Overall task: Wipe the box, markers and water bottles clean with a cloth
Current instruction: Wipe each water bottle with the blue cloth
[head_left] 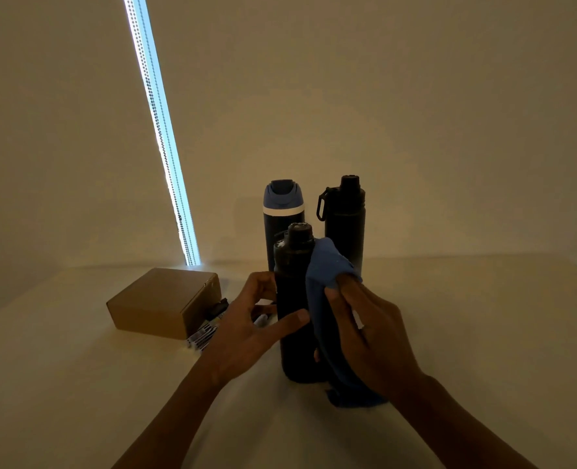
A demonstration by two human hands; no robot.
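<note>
On the dim desk (77,384), the left hand (246,333) is gripping the near bottle (293,299). The right hand (375,340) is clutching a cloth (327,265) against its side. A box (165,302) and markers (209,330) are lying to the left.

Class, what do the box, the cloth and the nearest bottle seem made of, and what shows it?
Box: matte brown cardboard, folded edges. Cloth: soft blue fabric; it drapes and creases. Nearest bottle: dark, matte; metal or plastic, cannot tell.
</note>
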